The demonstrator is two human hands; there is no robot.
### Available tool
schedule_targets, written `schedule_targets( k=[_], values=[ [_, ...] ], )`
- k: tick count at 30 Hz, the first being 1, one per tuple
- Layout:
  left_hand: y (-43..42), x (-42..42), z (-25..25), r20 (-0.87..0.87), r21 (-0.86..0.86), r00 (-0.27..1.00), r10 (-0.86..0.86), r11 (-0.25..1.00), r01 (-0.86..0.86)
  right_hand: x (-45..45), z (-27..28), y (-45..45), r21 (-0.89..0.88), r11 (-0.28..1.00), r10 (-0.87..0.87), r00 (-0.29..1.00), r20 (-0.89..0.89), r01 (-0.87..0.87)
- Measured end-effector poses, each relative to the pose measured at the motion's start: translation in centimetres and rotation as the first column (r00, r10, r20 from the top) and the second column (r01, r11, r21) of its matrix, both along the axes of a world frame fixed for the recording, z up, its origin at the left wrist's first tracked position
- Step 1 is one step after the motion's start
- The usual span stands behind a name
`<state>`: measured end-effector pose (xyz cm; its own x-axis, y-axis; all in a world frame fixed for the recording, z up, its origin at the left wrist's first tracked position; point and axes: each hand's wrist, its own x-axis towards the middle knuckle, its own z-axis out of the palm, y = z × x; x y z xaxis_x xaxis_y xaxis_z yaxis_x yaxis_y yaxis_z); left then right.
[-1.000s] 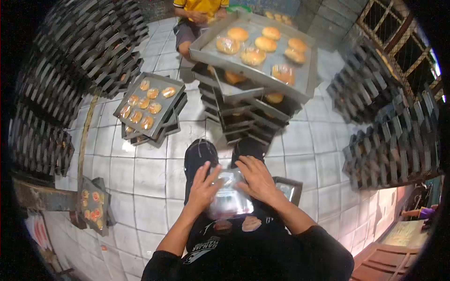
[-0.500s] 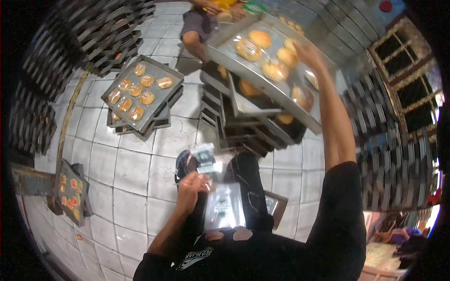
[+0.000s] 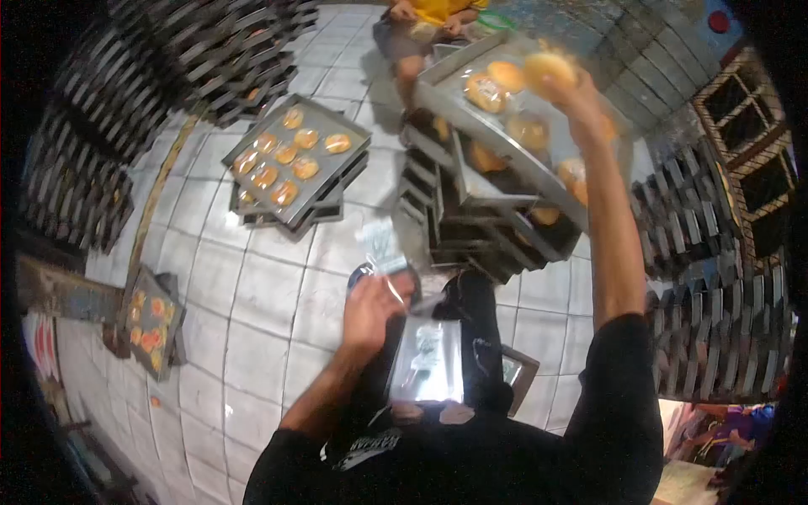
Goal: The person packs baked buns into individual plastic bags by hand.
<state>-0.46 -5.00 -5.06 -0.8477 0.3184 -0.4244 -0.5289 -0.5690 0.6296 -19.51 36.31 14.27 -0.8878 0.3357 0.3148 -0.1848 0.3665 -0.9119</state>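
Observation:
My right hand (image 3: 581,105) is raised above the metal tray (image 3: 488,139) on top of the right-hand stack, its fingers closed round a round golden bun (image 3: 551,71). More buns lie in that tray, among them a shiny one (image 3: 486,91) that looks wrapped. Over my lap, my left hand (image 3: 373,313) grips a clear printed plastic bag (image 3: 381,244), which sticks up past the fingers and is blurred. On my thighs lies a pile of clear printed bags (image 3: 427,370), just below the left hand.
To the left, a stacked tray (image 3: 238,156) on the tiled floor carries several wrapped buns. Another tray (image 3: 172,341) with topped breads stands at the far left. Tall stacks of trays (image 3: 699,337) line both sides. Another person in a yellow shirt (image 3: 459,10) sits beyond the right-hand stack.
My right hand has lifted a bun up from the tray. My left hand stays over my lap with the bag. The whole view has shifted to the right.

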Motion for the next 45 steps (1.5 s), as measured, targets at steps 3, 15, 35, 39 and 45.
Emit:
schedule_targets(
  k=[3, 15, 35, 39, 45],
  values=[
    [-0.5, -3.7, -0.3, 0.044, 0.087, 0.992, 0.118, 0.989, -0.122, 8.3, 2.1, -10.0, -0.317, 0.909, 0.227, 0.96, -0.165, -0.269],
    [3.8, -1.0, 5.7, 0.034, 0.121, 0.993, -0.113, 0.987, 0.108, 26.3, -11.1, -23.0, 0.663, 0.742, 0.136, 0.946, -0.295, 0.101],
    [6.3, 0.0, 1.9, -0.128, 0.242, 0.929, 0.346, 0.92, -0.309, 22.5, -12.3, -24.8, 0.703, 0.666, 0.323, 0.946, 0.03, -0.249],
    [3.7, -1.8, 1.4, 0.088, 0.452, 0.98, 0.177, 0.87, -0.197, 24.5, -11.6, -25.0, 0.422, 0.756, 0.53, 0.846, 0.055, -0.501],
    [0.6, -4.1, -0.1, 0.08, 0.352, 0.99, 0.118, 0.926, -0.139, 27.5, -10.7, -27.1, -0.354, 0.546, 0.823, 0.564, 0.062, -0.759]
  ],
)
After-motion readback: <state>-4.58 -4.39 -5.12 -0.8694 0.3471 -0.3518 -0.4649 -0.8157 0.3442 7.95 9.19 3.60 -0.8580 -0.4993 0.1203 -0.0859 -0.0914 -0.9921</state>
